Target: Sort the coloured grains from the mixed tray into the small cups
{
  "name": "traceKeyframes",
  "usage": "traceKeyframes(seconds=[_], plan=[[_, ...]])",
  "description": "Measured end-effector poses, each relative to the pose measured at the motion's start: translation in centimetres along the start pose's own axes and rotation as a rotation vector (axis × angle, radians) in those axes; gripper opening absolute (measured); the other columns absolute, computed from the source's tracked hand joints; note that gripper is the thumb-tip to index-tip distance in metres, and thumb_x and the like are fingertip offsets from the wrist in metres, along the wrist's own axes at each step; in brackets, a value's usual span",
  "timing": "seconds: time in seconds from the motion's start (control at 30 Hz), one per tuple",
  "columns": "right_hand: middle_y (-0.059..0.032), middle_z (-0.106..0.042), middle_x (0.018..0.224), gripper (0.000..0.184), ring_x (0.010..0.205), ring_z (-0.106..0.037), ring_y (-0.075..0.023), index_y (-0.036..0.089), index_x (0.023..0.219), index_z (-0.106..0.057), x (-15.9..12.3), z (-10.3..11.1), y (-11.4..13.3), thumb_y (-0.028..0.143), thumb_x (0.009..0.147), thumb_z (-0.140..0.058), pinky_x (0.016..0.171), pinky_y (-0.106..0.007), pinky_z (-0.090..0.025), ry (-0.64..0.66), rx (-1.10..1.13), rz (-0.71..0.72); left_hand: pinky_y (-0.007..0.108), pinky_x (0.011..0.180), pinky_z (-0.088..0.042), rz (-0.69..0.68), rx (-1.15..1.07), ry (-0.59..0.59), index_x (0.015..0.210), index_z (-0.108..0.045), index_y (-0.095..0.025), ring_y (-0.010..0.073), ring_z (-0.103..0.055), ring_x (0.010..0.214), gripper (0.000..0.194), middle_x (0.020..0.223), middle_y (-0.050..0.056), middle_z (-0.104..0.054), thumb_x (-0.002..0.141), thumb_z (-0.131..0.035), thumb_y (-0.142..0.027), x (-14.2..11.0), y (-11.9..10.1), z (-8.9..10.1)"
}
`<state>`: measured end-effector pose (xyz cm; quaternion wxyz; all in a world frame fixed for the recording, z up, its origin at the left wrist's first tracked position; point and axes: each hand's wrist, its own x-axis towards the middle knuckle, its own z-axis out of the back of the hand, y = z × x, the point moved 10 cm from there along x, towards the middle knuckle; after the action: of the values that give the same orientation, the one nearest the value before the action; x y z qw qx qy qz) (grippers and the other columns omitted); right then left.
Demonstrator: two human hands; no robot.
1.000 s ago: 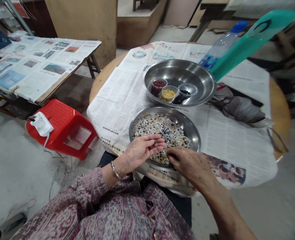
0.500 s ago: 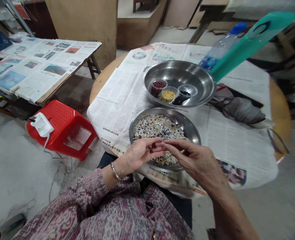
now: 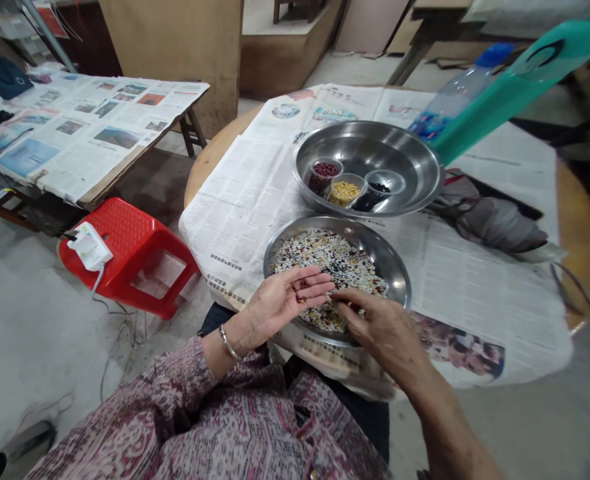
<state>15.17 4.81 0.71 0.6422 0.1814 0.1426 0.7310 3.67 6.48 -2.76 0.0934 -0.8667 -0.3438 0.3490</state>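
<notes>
My left hand (image 3: 287, 297) is palm up with its fingers stretched out over the near metal bowl (image 3: 397, 270). A few small yellowish and reddish grains lie on its palm and fingers. Close by its fingertips, my right hand (image 3: 382, 327) has thumb and fingers pinched together; whatever they hold is too small to make out. Mixed white, black, yellow and dark red grains (image 3: 329, 250) cover the bowl's bottom. Behind it, a larger metal basin (image 3: 409, 157) contains clear cups of red beans (image 3: 326, 170), yellow kernels (image 3: 345, 193) and black beans (image 3: 379, 189).
Newspaper (image 3: 239, 193) covers the round wooden table. To the right are a clear bottle with a blue cap (image 3: 495, 55), a long green plastic object (image 3: 515, 97) and a grey bundle (image 3: 499, 217). A red stool (image 3: 129, 247) bearing a white power strip (image 3: 91, 247) stands left.
My right hand has drawn slightly back from the left fingers and dipped lower over the bowl. The left palm is more exposed. The whole view has shifted a little.
</notes>
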Motion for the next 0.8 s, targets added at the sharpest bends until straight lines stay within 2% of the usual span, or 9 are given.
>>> traceKeyframes(seconds=[0.1,0.23,0.37,0.47,0.57,0.67,0.73,0.8], plan=[[-0.0069,-0.074,0.082,0.034,0.067,-0.066,-0.0216,0.023,0.102,-0.072,-0.2,1.6,-1.2,0.033,0.092,-0.041,0.060,-0.031,-0.042,-0.069,-0.135,-0.088,0.033,0.090,-0.050,0.006,-0.003,0.008,0.098,-0.067,-0.008,0.0190,-0.068,0.094,0.029,0.107,0.015,-0.068,0.098,-0.041,-0.021,0.1,0.1,0.0],[-0.0075,-0.069,0.069,0.035,0.057,-0.061,-0.0208,0.021,0.108,-0.069,-0.4,3.0,-1.6,0.031,0.093,-0.039,0.054,-0.030,-0.036,-0.108,-0.278,-0.168,0.032,0.090,-0.050,0.032,-0.008,-0.001,0.095,-0.067,-0.009,0.0178,-0.068,0.091,0.024,0.102,0.014,-0.068,0.096,-0.044,-0.018,0.2,0.5,-0.3],[-0.0058,-0.066,0.065,0.031,0.052,-0.057,-0.0183,0.020,0.105,-0.065,0.1,3.9,-0.5,0.034,0.094,-0.039,0.051,-0.028,-0.033,-0.141,-0.170,-0.175,0.032,0.090,-0.049,0.054,-0.009,0.013,0.096,-0.067,-0.009,0.0181,-0.067,0.091,0.025,0.101,0.013,-0.068,0.097,-0.044,-0.019,0.4,1.0,-0.6],[-0.0042,-0.070,0.073,0.028,0.058,-0.062,-0.0179,0.021,0.103,-0.062,0.9,3.5,1.4,0.040,0.094,-0.045,0.053,-0.027,-0.040,-0.065,0.119,-0.076,0.031,0.092,-0.048,0.078,-0.041,0.047,0.097,-0.068,-0.007,0.0163,-0.065,0.088,0.034,0.098,0.013,-0.069,0.100,-0.038,-0.024,0.5,1.7,-0.9],[-0.0040,-0.073,0.086,0.023,0.069,-0.067,-0.0174,0.021,0.102,-0.063,1.2,3.3,3.1,0.038,0.093,-0.051,0.059,-0.027,-0.048,0.006,0.326,0.037,0.028,0.088,-0.049,0.098,-0.062,0.048,0.095,-0.069,-0.006,0.0128,-0.062,0.078,0.040,0.090,0.012,-0.069,0.101,-0.034,-0.024,0.5,2.1,-0.9],[-0.0032,-0.073,0.093,0.018,0.077,-0.068,-0.0171,0.022,0.094,-0.067,0.6,3.8,4.5,0.034,0.093,-0.053,0.066,-0.028,-0.051,-0.052,0.278,0.168,0.026,0.083,-0.048,0.096,-0.070,0.044,0.095,-0.070,-0.007,0.0123,-0.062,0.077,0.041,0.090,0.011,-0.069,0.102,-0.034,-0.026,0.6,2.1,-0.9],[-0.0036,-0.072,0.100,0.018,0.084,-0.068,-0.0175,0.023,0.096,-0.068,0.0,3.7,5.7,0.030,0.094,-0.052,0.071,-0.028,-0.051,-0.087,0.166,0.269,0.024,0.083,-0.048,0.081,-0.070,0.053,0.095,-0.071,-0.007,0.0123,-0.062,0.080,0.043,0.094,0.013,-0.069,0.103,-0.035,-0.029,0.6,1.9,-1.0],[-0.0045,-0.071,0.100,0.020,0.084,-0.067,-0.0171,0.023,0.099,-0.069,-0.7,3.3,6.9,0.026,0.095,-0.049,0.069,-0.028,-0.049,-0.105,0.022,0.347,0.025,0.086,-0.047,0.065,-0.065,0.055,0.093,-0.071,-0.007,0.0133,-0.063,0.085,0.046,0.097,0.014,-0.070,0.103,-0.034,-0.032,0.8,1.8,-1.0]])
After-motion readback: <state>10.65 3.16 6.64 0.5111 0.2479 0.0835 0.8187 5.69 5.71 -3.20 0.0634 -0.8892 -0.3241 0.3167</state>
